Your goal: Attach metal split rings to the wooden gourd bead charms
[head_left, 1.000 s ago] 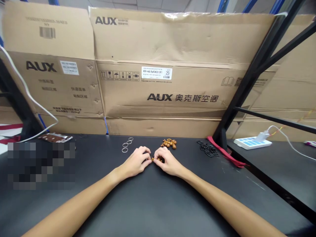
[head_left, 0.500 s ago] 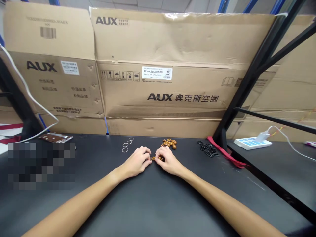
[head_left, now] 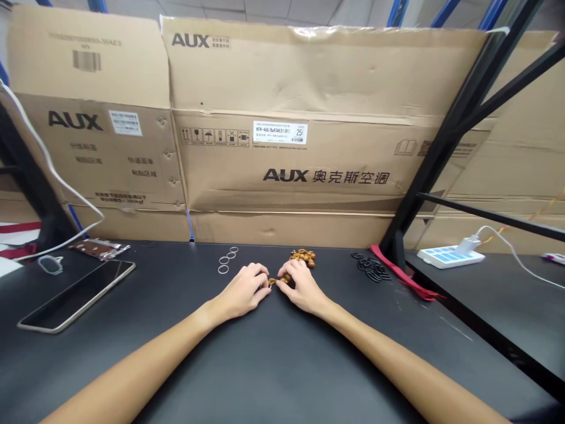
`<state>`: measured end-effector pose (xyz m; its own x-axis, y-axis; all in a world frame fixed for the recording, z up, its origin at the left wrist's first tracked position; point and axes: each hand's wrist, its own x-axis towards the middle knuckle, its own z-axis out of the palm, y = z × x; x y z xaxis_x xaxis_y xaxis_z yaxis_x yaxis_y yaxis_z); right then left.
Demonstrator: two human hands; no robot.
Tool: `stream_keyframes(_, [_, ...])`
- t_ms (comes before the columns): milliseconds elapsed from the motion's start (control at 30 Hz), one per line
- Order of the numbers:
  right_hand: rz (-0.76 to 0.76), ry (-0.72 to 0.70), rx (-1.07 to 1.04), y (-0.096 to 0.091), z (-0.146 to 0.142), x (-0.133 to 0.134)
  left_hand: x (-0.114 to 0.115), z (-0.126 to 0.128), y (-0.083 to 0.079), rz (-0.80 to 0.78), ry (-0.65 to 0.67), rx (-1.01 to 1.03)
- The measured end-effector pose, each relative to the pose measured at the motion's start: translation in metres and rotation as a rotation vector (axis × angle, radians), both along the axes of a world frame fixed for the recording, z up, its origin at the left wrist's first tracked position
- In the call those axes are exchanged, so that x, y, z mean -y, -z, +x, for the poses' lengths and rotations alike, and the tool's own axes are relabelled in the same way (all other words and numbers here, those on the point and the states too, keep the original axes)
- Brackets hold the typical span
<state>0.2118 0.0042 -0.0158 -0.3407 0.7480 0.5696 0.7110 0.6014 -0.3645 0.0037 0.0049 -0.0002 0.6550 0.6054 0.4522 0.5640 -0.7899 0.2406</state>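
Observation:
My left hand [head_left: 244, 290] rests on the black tabletop, its thumb and fingertips pinched on a small metal ring [head_left: 270, 286], mostly hidden by the fingers. My right hand [head_left: 302, 287] is curled over a brown wooden bead pendant [head_left: 286, 278], thumb and fingers closed around it. The pendant's yellow-brown cord [head_left: 274, 281] spans the small gap between both hands and meets the ring at my left fingertips; whether it passes through the ring is hidden. Just behind my right hand lies a pile of similar pendants [head_left: 304, 256]. Several silver rings [head_left: 223, 270] lie in a line beyond my left hand.
Black oval links [head_left: 373, 267] lie in a heap at the right, beside a red strap [head_left: 399, 275]. A phone [head_left: 77, 296] and glasses [head_left: 50, 265] are at the left. Cardboard [head_left: 282, 76] walls the back; a black frame post [head_left: 441, 147] and power strip [head_left: 450, 257] stand right.
Both hands stay in nearly the same place. The right fingers have shifted slightly, and a little more of the cord shows between the hands.

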Motion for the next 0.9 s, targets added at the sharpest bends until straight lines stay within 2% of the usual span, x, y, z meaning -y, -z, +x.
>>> stream_keyframes(67, [0.041,0.048,0.012,-0.0018,0.0,0.0009,0.0004,0.0009,0.0001,0.053,-0.057,-0.012])
stream_keyframes(167, [-0.03,0.037,0.084,-0.0054,-0.001,0.0044,0.0013,0.0019,0.0005,0.102,-0.081,-0.068])
stream_keyframes(300, [-0.062,-0.059,0.201,-0.0062,-0.0009,0.0083,0.0005,0.0009,0.0034,0.084,-0.097,-0.125])
stream_keyframes(467, [-0.167,-0.053,0.244,-0.002,0.004,0.0056,-0.0032,-0.0023,0.0081,0.013,-0.201,-0.135])
stream_keyframes(700, [-0.227,-0.053,0.272,-0.0024,0.0046,0.0038,-0.004,-0.0024,0.0087,0.004,-0.2,-0.152])
stream_keyframes(900, [-0.209,-0.062,0.245,0.0007,0.0052,0.0029,-0.0038,-0.0028,0.0085,0.021,-0.197,-0.146])
